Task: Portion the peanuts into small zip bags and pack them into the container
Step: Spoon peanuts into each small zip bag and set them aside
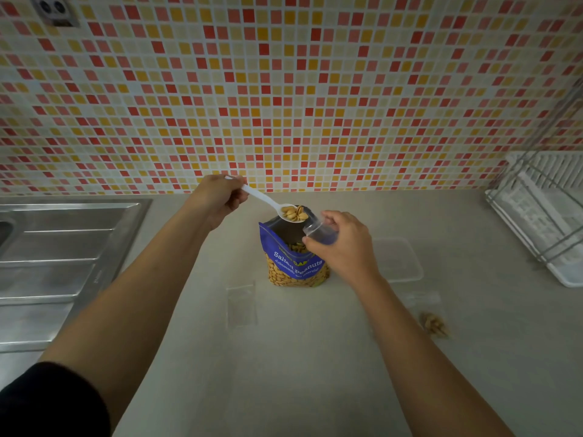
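Peanuts: a spoonful, held above the open pouch, which stands mid-counter.
Left hand: fingers closed round the white spoon, bowl level, likely so nothing spills.
Right hand: fingers pinching a clear zip bag just beside the spoon, mouth apparently held open to receive.
Spare bag: flat, in front of the pouch.
Filled bag: lying to the right.
Container: clear, behind the right hand.
Counter: grey; sink left, rack right, mosaic tiles behind.
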Demonstrator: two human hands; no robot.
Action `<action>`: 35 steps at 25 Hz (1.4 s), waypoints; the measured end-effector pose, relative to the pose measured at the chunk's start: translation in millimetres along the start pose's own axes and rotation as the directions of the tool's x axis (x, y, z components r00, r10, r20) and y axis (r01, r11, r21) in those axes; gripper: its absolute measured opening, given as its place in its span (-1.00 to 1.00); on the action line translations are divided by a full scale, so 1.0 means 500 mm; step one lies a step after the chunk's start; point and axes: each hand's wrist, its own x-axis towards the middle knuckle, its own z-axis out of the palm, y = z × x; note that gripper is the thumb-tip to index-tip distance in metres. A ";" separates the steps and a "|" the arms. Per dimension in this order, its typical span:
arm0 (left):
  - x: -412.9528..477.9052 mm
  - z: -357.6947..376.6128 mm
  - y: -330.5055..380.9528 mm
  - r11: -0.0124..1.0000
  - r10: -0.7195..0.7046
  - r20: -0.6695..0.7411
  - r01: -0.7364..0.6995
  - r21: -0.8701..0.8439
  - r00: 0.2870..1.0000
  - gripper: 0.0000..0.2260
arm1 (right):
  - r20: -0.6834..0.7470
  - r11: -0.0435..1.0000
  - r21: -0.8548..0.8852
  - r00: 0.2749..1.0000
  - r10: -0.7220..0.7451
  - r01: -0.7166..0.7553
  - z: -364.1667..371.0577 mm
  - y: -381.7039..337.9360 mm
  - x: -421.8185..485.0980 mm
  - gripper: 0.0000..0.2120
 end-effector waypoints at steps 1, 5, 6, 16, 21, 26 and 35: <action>-0.003 0.004 0.004 1.000 0.011 0.009 -0.011 0.018 1.000 -0.89 | -0.002 1.000 0.012 1.000 0.004 -0.004 -0.001 -0.001 0.001 -0.45; -0.028 0.038 0.033 0.975 0.113 0.071 -0.125 0.182 0.991 -0.88 | -0.021 0.998 0.063 1.000 0.015 -0.014 -0.001 -0.006 0.003 -0.48; -0.040 0.050 0.042 0.947 0.181 0.106 -0.203 0.251 0.978 -0.87 | -0.029 0.996 0.092 0.999 0.023 -0.020 -0.001 -0.008 0.001 -0.49; -0.079 0.022 0.082 0.774 0.453 0.116 -0.455 0.440 0.884 -0.88 | -0.037 0.927 0.353 0.988 0.147 -0.124 -0.010 0.002 -0.022 -0.48; -0.043 0.103 -0.043 0.356 0.480 0.378 -0.570 0.741 0.792 -0.79 | -0.003 0.831 0.513 0.967 0.254 -0.216 -0.007 0.022 -0.033 -0.54; -0.007 0.162 -0.103 0.162 0.246 0.422 -0.466 0.870 0.873 -0.72 | 0.037 0.813 0.533 0.966 0.254 -0.234 -0.008 0.034 -0.033 -0.58; -0.011 0.125 -0.069 0.927 0.110 0.103 -0.139 0.349 0.989 -0.87 | 0.074 0.826 0.511 0.969 0.235 -0.239 -0.011 0.054 -0.035 -0.54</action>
